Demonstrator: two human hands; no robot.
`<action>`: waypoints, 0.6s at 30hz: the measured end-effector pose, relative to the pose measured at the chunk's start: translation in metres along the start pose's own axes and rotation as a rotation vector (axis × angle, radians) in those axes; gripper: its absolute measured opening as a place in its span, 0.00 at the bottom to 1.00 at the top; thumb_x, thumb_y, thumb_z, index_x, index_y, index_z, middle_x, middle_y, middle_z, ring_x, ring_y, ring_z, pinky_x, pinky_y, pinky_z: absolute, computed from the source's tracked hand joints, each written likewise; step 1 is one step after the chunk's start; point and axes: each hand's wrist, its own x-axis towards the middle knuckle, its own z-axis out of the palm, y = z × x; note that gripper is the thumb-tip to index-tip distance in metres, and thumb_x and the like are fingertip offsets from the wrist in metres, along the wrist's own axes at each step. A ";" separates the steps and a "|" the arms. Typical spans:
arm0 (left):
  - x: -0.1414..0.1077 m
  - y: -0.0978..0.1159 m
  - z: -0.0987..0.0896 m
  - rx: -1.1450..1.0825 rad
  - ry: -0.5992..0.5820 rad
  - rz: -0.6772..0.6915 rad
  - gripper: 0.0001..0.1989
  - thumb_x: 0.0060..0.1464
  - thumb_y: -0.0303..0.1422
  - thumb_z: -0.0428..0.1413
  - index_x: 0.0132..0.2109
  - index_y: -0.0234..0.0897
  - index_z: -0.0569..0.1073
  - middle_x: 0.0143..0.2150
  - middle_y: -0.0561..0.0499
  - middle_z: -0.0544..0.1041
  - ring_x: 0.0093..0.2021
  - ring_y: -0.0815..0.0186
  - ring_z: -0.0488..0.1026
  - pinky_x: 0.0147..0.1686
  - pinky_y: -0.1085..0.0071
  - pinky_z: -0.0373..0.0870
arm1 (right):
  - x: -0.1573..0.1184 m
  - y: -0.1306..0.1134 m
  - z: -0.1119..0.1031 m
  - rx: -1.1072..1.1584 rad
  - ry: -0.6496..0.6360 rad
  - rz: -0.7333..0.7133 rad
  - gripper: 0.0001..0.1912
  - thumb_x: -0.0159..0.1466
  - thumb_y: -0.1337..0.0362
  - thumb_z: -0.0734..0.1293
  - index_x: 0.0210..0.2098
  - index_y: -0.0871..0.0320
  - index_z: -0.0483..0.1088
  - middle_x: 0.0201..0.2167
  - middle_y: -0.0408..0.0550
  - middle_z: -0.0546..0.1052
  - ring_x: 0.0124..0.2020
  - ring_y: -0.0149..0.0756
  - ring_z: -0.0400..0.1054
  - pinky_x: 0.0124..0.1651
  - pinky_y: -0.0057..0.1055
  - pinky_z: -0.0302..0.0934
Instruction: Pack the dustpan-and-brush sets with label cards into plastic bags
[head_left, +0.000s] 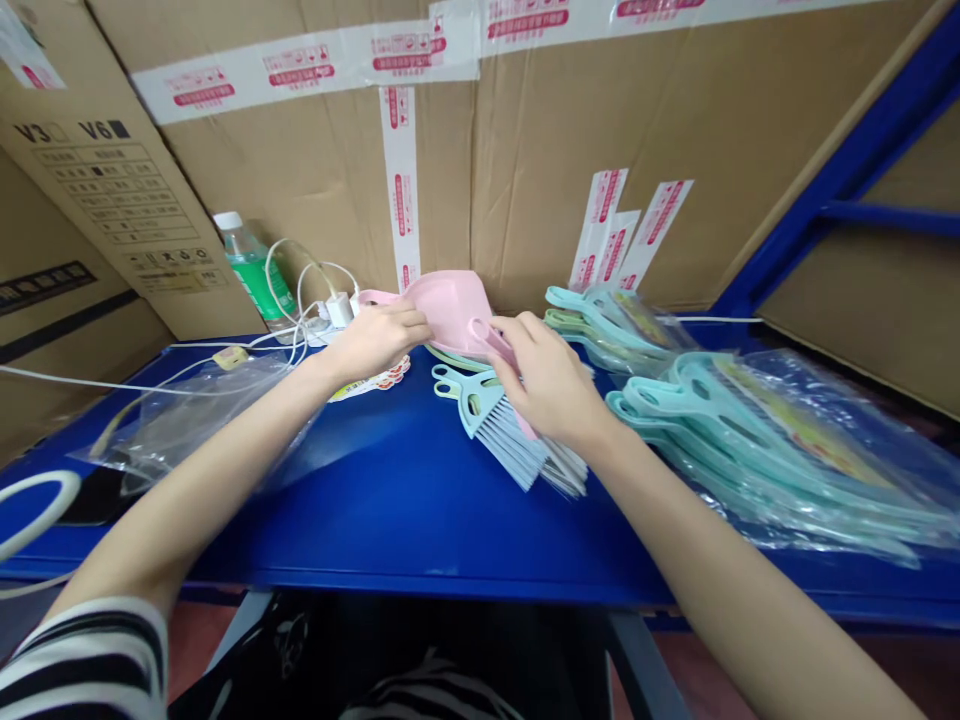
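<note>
My left hand point(379, 342) grips the edge of a pink plastic dustpan point(451, 308), which stands tilted above the blue table point(405, 530). My right hand point(544, 380) closes around a pink hand brush, whose looped handle point(484, 338) pokes out by the dustpan; its bristles are mostly hidden by my fingers. Just below my hands, a mint-green hand brush with grey bristles point(491, 425) lies on the table. A pale green dustpan rim point(454, 358) shows beneath the pink dustpan. Bagged mint-green dustpan and brush sets point(757, 440) are piled to the right of my right hand.
Behind my left hand sit a white power strip with a plugged-in charger point(337, 312) and a green-labelled water bottle point(255, 270). Loose cables and a clear plastic bag point(202, 420) lie at left. Taped cardboard boxes point(600, 150) form the back wall.
</note>
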 end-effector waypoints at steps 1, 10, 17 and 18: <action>-0.012 -0.001 -0.004 -0.011 -0.017 0.000 0.17 0.63 0.29 0.44 0.43 0.38 0.78 0.42 0.45 0.80 0.45 0.60 0.75 0.47 0.63 0.71 | 0.000 -0.002 0.000 0.000 0.005 -0.004 0.19 0.67 0.67 0.54 0.54 0.62 0.67 0.45 0.59 0.71 0.46 0.50 0.67 0.48 0.44 0.60; -0.113 0.012 -0.033 -0.343 -0.024 -0.036 0.19 0.64 0.31 0.42 0.42 0.42 0.79 0.38 0.48 0.82 0.43 0.63 0.76 0.48 0.64 0.72 | -0.005 -0.024 0.001 -0.021 -0.057 -0.116 0.20 0.69 0.66 0.53 0.54 0.59 0.68 0.39 0.55 0.71 0.42 0.48 0.65 0.46 0.41 0.58; -0.135 0.016 -0.042 -0.565 -0.077 -0.012 0.17 0.62 0.27 0.46 0.41 0.43 0.80 0.37 0.48 0.82 0.39 0.65 0.77 0.42 0.68 0.73 | -0.011 -0.044 0.007 -0.031 -0.147 -0.209 0.17 0.68 0.68 0.55 0.51 0.59 0.70 0.37 0.54 0.73 0.38 0.46 0.66 0.41 0.40 0.59; -0.135 0.019 -0.043 -0.597 -0.094 0.020 0.16 0.62 0.26 0.47 0.41 0.43 0.80 0.37 0.49 0.82 0.39 0.65 0.77 0.43 0.69 0.72 | -0.013 -0.047 0.008 -0.032 -0.171 -0.220 0.15 0.68 0.68 0.56 0.49 0.59 0.71 0.37 0.54 0.73 0.38 0.46 0.67 0.41 0.40 0.59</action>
